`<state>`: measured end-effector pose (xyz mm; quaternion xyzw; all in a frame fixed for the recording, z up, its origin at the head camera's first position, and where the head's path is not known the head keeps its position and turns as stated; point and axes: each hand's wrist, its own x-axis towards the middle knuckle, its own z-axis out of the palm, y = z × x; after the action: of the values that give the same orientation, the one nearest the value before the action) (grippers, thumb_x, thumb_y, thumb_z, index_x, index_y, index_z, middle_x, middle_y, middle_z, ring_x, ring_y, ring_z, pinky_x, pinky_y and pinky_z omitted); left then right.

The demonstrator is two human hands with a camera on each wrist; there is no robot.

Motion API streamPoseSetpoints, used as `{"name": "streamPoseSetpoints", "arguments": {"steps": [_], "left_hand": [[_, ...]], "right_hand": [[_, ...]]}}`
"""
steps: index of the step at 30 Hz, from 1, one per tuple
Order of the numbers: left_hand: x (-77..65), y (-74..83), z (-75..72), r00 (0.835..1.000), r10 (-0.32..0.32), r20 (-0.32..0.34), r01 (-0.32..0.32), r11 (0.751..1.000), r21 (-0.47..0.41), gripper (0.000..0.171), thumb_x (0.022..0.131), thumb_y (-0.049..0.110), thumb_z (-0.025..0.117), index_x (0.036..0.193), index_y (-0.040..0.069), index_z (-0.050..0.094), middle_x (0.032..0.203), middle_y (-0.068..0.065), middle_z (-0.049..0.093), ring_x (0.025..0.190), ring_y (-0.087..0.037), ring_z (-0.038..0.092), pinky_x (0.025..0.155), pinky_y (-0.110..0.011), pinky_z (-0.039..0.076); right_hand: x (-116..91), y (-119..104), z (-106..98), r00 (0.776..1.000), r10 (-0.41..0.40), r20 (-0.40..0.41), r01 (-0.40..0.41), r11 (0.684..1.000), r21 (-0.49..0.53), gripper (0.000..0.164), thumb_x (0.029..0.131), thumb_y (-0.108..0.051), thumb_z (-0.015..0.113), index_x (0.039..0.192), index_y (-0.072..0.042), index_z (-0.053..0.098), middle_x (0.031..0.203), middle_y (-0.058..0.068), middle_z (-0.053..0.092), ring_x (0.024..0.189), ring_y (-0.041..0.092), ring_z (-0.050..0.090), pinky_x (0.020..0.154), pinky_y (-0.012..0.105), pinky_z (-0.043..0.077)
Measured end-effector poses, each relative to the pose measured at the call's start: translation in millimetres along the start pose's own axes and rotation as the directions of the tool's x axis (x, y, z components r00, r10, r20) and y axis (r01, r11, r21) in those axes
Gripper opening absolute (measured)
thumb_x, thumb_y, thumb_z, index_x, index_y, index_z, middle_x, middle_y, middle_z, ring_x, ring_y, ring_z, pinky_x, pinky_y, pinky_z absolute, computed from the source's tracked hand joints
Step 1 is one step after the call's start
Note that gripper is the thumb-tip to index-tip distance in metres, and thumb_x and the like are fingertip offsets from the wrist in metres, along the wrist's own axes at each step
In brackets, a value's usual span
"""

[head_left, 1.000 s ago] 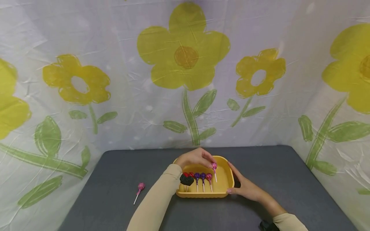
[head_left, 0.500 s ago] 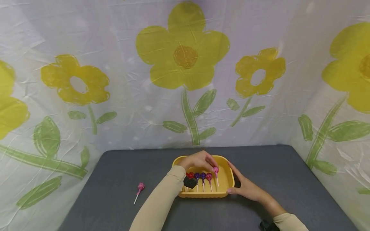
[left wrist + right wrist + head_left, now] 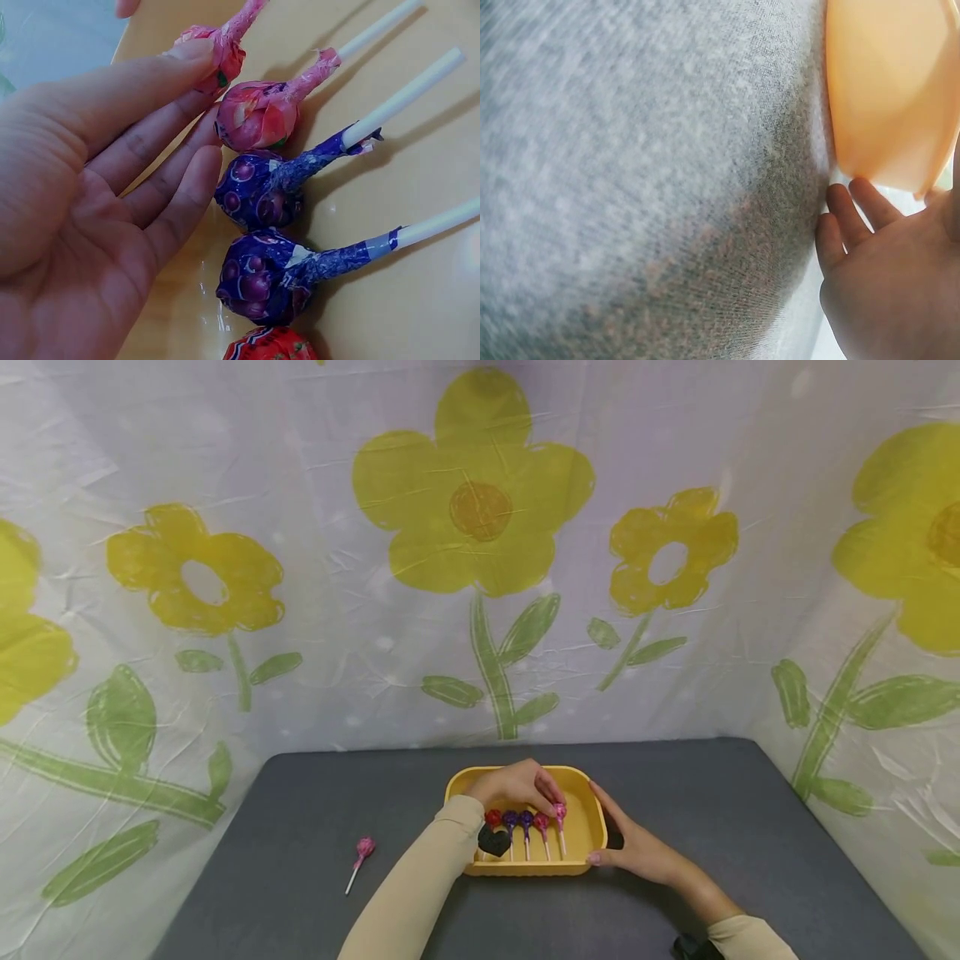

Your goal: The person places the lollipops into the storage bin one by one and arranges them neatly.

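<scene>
In the head view my left hand reaches over a yellow tray and pinches a pink lollipop by its wrapped head, at the right end of a row. Up close in the left wrist view, thumb and fingertips hold that lollipop; beside it lie a pink-red lollipop, two purple lollipops and part of a red lollipop. Their white sticks all point the same way. My right hand rests against the tray's right end, thumb at the front corner, straight fingers along the outer wall.
One more pink lollipop lies on the dark grey table, left of the tray. A cloth with yellow flowers hangs behind the table. My left wrist and sleeve cover the tray's left part.
The left hand has moved slightly right and lowered the pink lollipop into the tray, beside the others. The right hand has stayed at the tray's end.
</scene>
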<state>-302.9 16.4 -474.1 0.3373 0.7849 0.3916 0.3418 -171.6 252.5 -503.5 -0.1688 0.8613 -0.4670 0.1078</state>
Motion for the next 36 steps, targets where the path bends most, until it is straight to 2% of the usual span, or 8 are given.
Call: {"name": "streamPoseSetpoints", "arguments": {"steps": [8,16,28,36], "left_hand": [[-3.2,2.7,2.5,1.0,-0.011,-0.004,0.011,1.0,-0.028,0.018,0.085,0.006,0.075,0.103,0.006,0.077,0.101,-0.008,0.078,0.085,-0.008,0.072,0.08,-0.023,0.059],[0.1,-0.7,4.0,1.0,-0.011,-0.002,0.01,0.999,-0.04,0.017,0.085,0.005,0.075,0.102,0.007,0.077,0.1,-0.008,0.078,0.084,-0.008,0.071,0.079,-0.024,0.059],[0.7,1.7,5.6,1.0,-0.007,0.012,0.007,1.0,0.005,0.017,0.087,0.006,0.074,0.103,0.006,0.076,0.101,-0.008,0.077,0.082,-0.005,0.069,0.08,-0.021,0.058],[0.2,-0.4,8.2,1.0,-0.019,0.009,0.019,0.999,0.042,0.013,0.086,0.011,0.076,0.099,0.011,0.077,0.093,0.001,0.075,0.073,-0.006,0.064,0.071,-0.02,0.056]], "right_hand": [[0.9,1.6,0.1,1.0,-0.004,0.0,0.004,1.0,-0.005,0.108,0.085,-0.023,0.078,0.161,-0.025,0.001,0.166,0.021,0.009,0.15,0.047,0.015,0.112,0.072,0.022],[2.0,1.9,-0.8,1.0,-0.01,-0.007,0.01,1.0,-0.023,0.108,0.085,-0.023,0.079,0.161,-0.024,0.001,0.166,0.021,0.01,0.15,0.046,0.018,0.112,0.07,0.024],[2.4,2.1,-1.1,1.0,-0.016,-0.009,0.016,1.0,-0.024,0.108,0.085,-0.024,0.079,0.161,-0.023,0.002,0.166,0.021,0.01,0.15,0.047,0.016,0.112,0.071,0.023],[2.0,3.8,0.0,1.0,0.007,0.011,-0.007,0.999,-0.037,0.109,0.086,-0.026,0.078,0.16,-0.028,-0.001,0.167,0.02,0.01,0.15,0.045,0.018,0.112,0.068,0.027]]}}
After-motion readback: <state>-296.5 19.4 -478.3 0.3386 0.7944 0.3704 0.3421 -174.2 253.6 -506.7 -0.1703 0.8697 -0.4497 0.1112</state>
